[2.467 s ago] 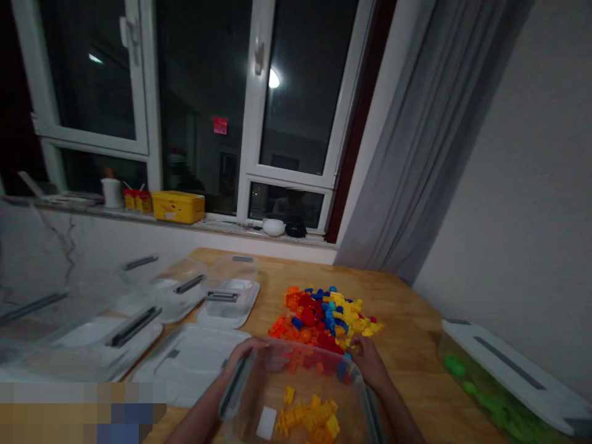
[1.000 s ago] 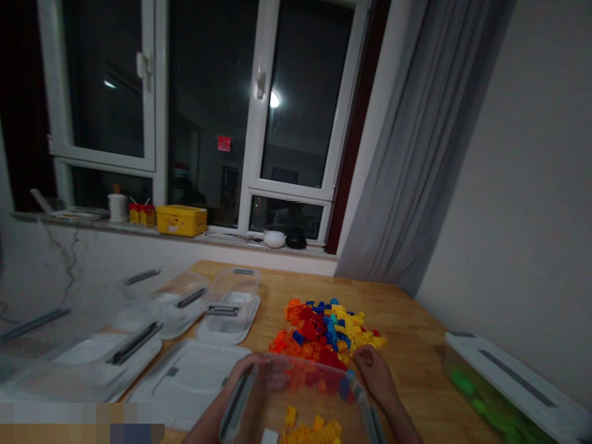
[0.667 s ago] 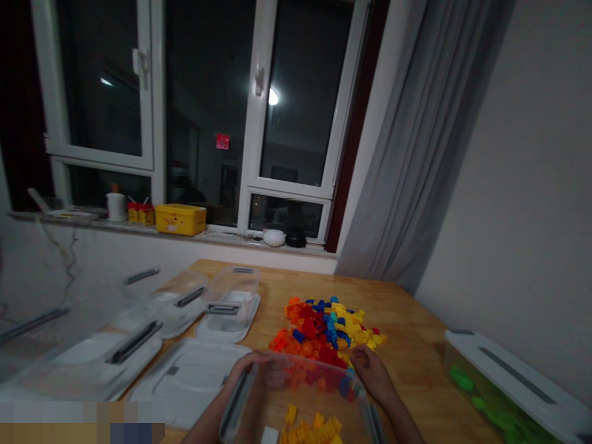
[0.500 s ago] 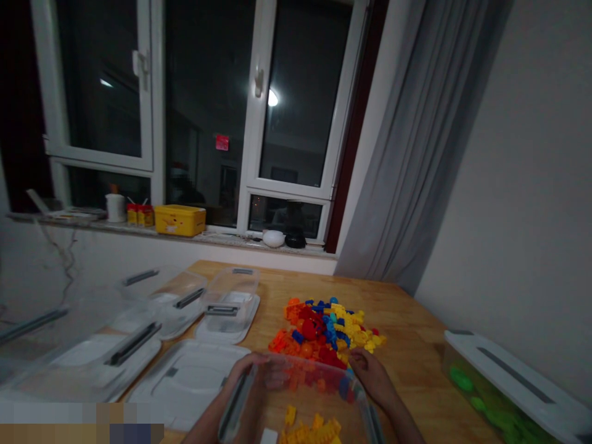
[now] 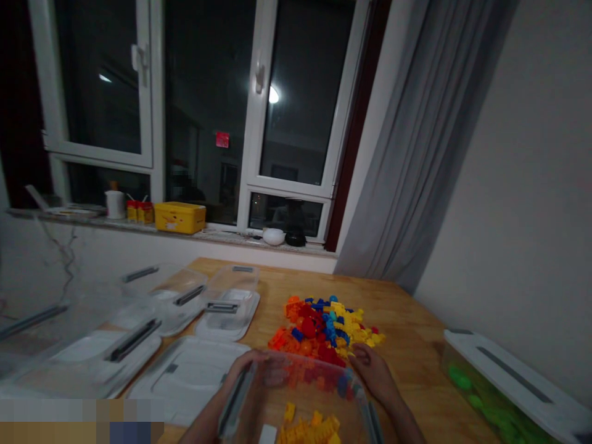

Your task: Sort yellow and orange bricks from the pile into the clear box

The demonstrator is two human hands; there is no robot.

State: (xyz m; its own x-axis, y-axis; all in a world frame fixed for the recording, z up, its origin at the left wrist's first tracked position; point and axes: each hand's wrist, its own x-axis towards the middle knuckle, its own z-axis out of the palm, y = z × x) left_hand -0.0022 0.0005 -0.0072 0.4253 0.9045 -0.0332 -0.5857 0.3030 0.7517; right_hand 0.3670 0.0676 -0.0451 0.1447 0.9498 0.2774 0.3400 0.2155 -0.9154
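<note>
While the left hand [image 5: 248, 364] steadies the clear plastic bin [image 5: 345, 407], the right hand [image 5: 370, 364] works at the near-right edge of the toy-brick pile [image 5: 319, 327]. Clock directions are taken from the bin's centre, 12 o'clock being away from the wearer.

Location: the bin is at the near edge of view, above or on the wooden table [image 5: 416, 351]; support beneath it cannot be confirmed. The pile lies at 12 to 1 o'clock, just beyond the far wall.

Hands: at 10 o'clock, the left fingers are closed around the far-left corner, lying along the outer wall. At 2 o'clock, the right fingers are curled narrowly together; whether they pinch a brick cannot be told.

Handling, in judgement: keep the corner hold firm and the rim close to the pile; take loose yellow pieces from the outer edge with a light fingertip pinch, avoiding the mixed red and blue ones; lift clear of the rim.

Orientation: the bin opens upward. Its left clip handle [image 5: 237, 401] and right clip handle [image 5: 375, 422] flank it at 9 and 3 o'clock. The near end is cut off, so its long axis cannot be established. The yellow bricks [image 5: 314, 428] inside form a row running roughly 8 to 2 o'clock.
</note>
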